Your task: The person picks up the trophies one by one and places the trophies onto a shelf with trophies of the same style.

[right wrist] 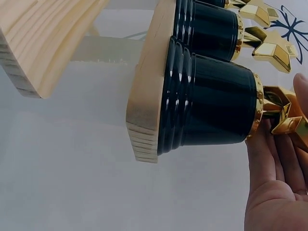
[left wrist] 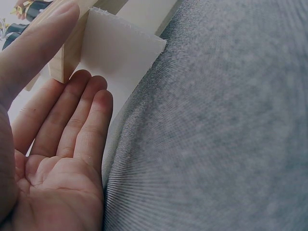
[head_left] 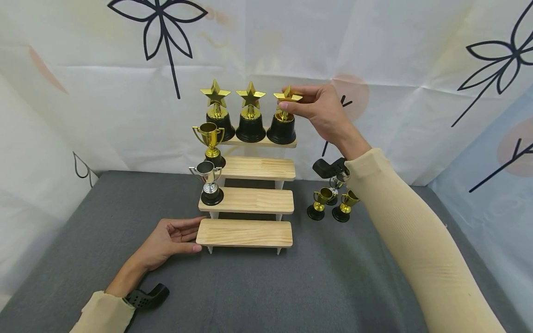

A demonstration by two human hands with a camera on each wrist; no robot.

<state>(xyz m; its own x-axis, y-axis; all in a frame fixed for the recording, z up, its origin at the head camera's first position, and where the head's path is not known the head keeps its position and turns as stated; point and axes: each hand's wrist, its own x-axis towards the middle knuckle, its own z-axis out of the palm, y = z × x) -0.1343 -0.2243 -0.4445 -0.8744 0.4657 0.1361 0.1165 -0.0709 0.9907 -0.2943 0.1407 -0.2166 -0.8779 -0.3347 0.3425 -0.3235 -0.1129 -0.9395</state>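
Note:
My right hand (head_left: 326,113) pinches the gold star of a star trophy (head_left: 281,128) at the right end of the top step of a wooden display stand (head_left: 245,233). In the right wrist view the trophy's black base (right wrist: 216,101) sits on that step, slightly over its edge. Two matching star trophies, one in the middle (head_left: 251,126) and one at left (head_left: 220,124), share the step. My left hand (head_left: 164,243) touches the left end of the lowest step; its fingers (left wrist: 86,130) lie fairly straight by the white support (left wrist: 120,53).
A gold cup trophy (head_left: 210,138) stands at the left of the second step, a silver cup trophy (head_left: 210,180) on the third. Right of the stand, two gold cups (head_left: 318,203) and a silver cup (head_left: 335,184) stand on the grey cloth (head_left: 325,277). A patterned white curtain (head_left: 266,41) hangs behind.

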